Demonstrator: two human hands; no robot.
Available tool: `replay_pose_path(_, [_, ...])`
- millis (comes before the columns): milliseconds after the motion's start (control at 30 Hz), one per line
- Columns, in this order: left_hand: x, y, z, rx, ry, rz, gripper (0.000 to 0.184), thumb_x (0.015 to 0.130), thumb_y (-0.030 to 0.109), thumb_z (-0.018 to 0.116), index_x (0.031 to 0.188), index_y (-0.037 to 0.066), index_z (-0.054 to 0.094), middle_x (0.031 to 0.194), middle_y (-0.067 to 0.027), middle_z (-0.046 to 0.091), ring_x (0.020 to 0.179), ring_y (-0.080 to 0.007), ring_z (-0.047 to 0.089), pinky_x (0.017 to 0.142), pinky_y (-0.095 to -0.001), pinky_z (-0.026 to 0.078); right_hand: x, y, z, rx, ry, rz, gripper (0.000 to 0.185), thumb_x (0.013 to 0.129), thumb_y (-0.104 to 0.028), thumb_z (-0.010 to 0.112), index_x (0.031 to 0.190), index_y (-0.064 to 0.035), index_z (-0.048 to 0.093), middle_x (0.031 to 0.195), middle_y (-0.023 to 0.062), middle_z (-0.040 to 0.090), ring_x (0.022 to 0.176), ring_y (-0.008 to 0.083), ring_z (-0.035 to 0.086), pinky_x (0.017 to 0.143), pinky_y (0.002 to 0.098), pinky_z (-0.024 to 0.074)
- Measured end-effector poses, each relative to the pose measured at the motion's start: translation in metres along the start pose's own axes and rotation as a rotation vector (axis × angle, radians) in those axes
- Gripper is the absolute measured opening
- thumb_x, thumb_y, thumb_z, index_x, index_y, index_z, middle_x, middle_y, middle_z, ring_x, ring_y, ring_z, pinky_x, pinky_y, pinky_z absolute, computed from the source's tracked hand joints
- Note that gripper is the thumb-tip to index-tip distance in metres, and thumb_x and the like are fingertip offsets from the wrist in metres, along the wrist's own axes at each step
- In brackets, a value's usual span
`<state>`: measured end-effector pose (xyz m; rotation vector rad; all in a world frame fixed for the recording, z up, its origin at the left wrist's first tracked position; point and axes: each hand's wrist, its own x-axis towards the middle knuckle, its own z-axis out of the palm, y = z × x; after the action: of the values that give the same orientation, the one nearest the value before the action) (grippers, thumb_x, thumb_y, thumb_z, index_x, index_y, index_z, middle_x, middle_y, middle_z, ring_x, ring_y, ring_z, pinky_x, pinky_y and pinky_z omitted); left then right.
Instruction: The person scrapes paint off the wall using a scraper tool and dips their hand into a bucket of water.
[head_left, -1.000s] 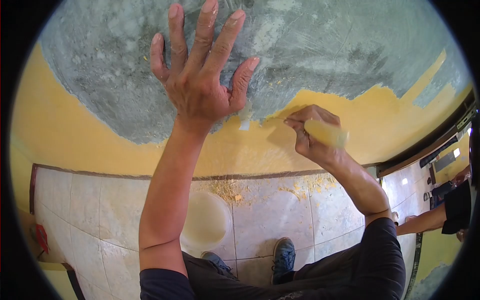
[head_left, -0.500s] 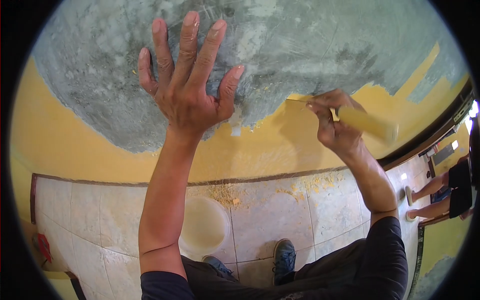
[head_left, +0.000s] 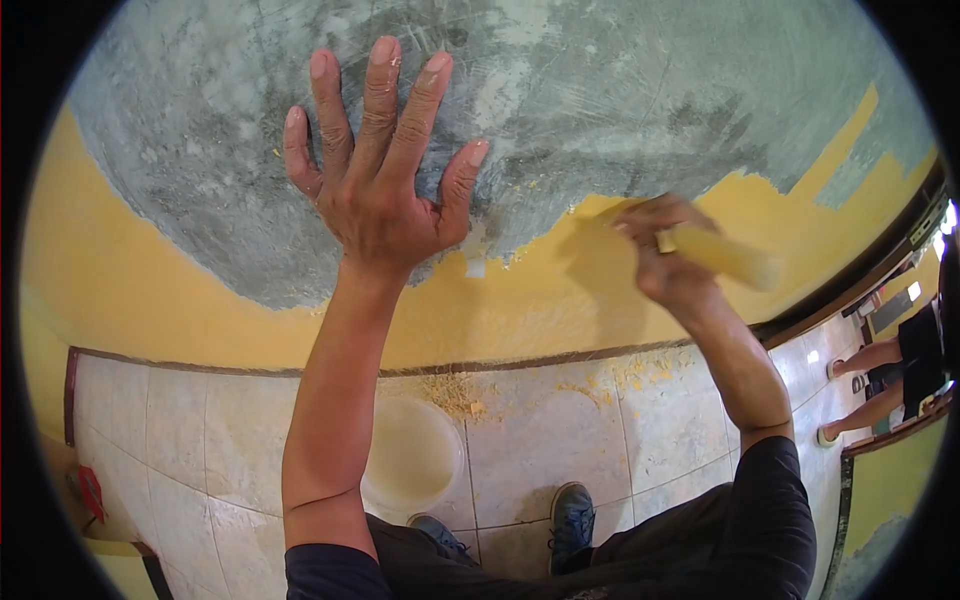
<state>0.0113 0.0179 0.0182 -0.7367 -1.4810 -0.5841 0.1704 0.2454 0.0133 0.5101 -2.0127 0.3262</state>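
Observation:
My left hand lies with fingers spread against the wall, on the grey patch where the yellow paint is gone. In my right hand is a scraper with a pale yellow handle, smeared by motion. Its blade cannot be made out now. That hand is at the ragged edge of the remaining yellow paint, right of my left hand. Small paint flecks cling along this edge.
Below the wall, a round bucket of cloudy liquid stands on the tiled floor. Yellow paint scrapings lie along the wall's foot. My shoes are close to the bucket. Another person's legs show at the far right, near a doorway.
My right hand and the scraper have moved slightly down and away from the paint edge. My left hand stays spread on the wall; the view has shifted a little.

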Motion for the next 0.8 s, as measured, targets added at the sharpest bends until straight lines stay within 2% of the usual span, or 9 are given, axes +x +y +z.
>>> replay_pose_path(67, [-0.003, 0.000, 0.000, -0.005, -0.008, -0.013, 0.055, 0.091, 0.049, 0.059, 0.134, 0.015, 0.062, 0.144, -0.0080, 0.055, 0.144, -0.0340, 0.035, 0.117, -0.0414, 0.008, 0.006, -0.001, 0.000, 0.147, 0.262, 0.091, 0.016, 0.079, 0.010, 0.071, 0.080, -0.0033, 0.062, 0.075, 0.0106, 0.067, 0.067, 0.0236, 0.069, 0.056, 0.0302, 0.0537])
replay_pose_path(200, [-0.001, 0.000, 0.001, 0.000, 0.007, 0.001, 0.055, 0.092, 0.049, 0.059, 0.134, 0.015, 0.062, 0.144, -0.0080, 0.055, 0.144, -0.0338, 0.035, 0.117, -0.0413, 0.007, 0.007, -0.002, -0.015, -0.122, -0.005, -0.040, 0.015, 0.081, 0.012, 0.070, 0.084, 0.0000, 0.061, 0.078, 0.0106, 0.069, 0.070, 0.0209, 0.070, 0.059, 0.0278, 0.0551])
replay_pose_path(300, [0.000, -0.001, 0.002, -0.004, 0.011, 0.005, 0.055, 0.092, 0.049, 0.059, 0.134, 0.015, 0.062, 0.144, -0.0077, 0.054, 0.144, -0.0338, 0.035, 0.117, -0.0413, 0.007, 0.018, 0.003, -0.009, 0.215, 0.233, 0.107, 0.016, 0.079, 0.010, 0.072, 0.083, -0.0019, 0.062, 0.077, 0.0099, 0.069, 0.069, 0.0220, 0.070, 0.058, 0.0284, 0.0538])
replay_pose_path(433, [-0.002, 0.000, 0.001, -0.003, 0.010, -0.002, 0.055, 0.092, 0.050, 0.058, 0.134, 0.015, 0.062, 0.144, -0.0075, 0.055, 0.143, -0.0341, 0.036, 0.117, -0.0411, 0.007, 0.007, 0.004, -0.011, -0.029, 0.043, 0.036, 0.016, 0.075, 0.006, 0.074, 0.081, -0.0048, 0.064, 0.078, 0.0100, 0.068, 0.067, 0.0231, 0.069, 0.057, 0.0304, 0.0527])
replay_pose_path(467, [-0.002, 0.001, 0.001, -0.010, 0.004, 0.001, 0.055, 0.092, 0.050, 0.058, 0.134, 0.015, 0.062, 0.144, -0.0075, 0.055, 0.143, -0.0341, 0.036, 0.117, -0.0411, 0.007, 0.012, 0.007, -0.018, -0.066, -0.074, -0.087, 0.022, 0.084, 0.017, 0.061, 0.097, 0.0018, 0.052, 0.086, 0.0138, 0.067, 0.075, 0.0222, 0.067, 0.067, 0.0324, 0.0574])
replay_pose_path(500, [-0.002, 0.001, 0.001, -0.009, 0.007, 0.006, 0.055, 0.092, 0.050, 0.058, 0.134, 0.015, 0.062, 0.144, -0.0075, 0.055, 0.143, -0.0341, 0.036, 0.117, -0.0411, 0.007, 0.010, 0.004, -0.016, -0.069, -0.072, -0.085, 0.022, 0.084, 0.017, 0.061, 0.097, 0.0018, 0.052, 0.086, 0.0138, 0.067, 0.075, 0.0222, 0.067, 0.067, 0.0324, 0.0574])
replay_pose_path(633, [-0.001, 0.001, 0.000, -0.003, -0.003, -0.009, 0.055, 0.092, 0.051, 0.059, 0.134, 0.015, 0.062, 0.144, -0.0074, 0.055, 0.143, -0.0341, 0.036, 0.117, -0.0414, 0.008, 0.007, -0.006, -0.002, -0.050, -0.102, -0.034, 0.015, 0.075, 0.008, 0.071, 0.077, -0.0055, 0.064, 0.075, 0.0089, 0.067, 0.065, 0.0237, 0.067, 0.057, 0.0340, 0.0536])
replay_pose_path(700, [-0.001, -0.001, 0.000, -0.007, -0.001, 0.000, 0.055, 0.091, 0.050, 0.059, 0.134, 0.015, 0.062, 0.144, -0.0076, 0.055, 0.143, -0.0342, 0.036, 0.117, -0.0417, 0.008, 0.007, -0.008, 0.003, 0.238, 0.244, 0.248, 0.016, 0.071, 0.007, 0.073, 0.077, -0.0057, 0.065, 0.073, 0.0094, 0.065, 0.062, 0.0243, 0.066, 0.056, 0.0338, 0.0531])
replay_pose_path(800, [-0.002, 0.001, -0.001, -0.007, -0.004, 0.003, 0.055, 0.091, 0.049, 0.059, 0.134, 0.015, 0.062, 0.144, -0.0079, 0.055, 0.143, -0.0342, 0.036, 0.117, -0.0421, 0.008, -0.002, -0.005, -0.001, 0.019, 0.006, 0.102, 0.015, 0.075, 0.009, 0.072, 0.080, -0.0026, 0.063, 0.072, 0.0088, 0.065, 0.062, 0.0223, 0.066, 0.055, 0.0317, 0.0535])
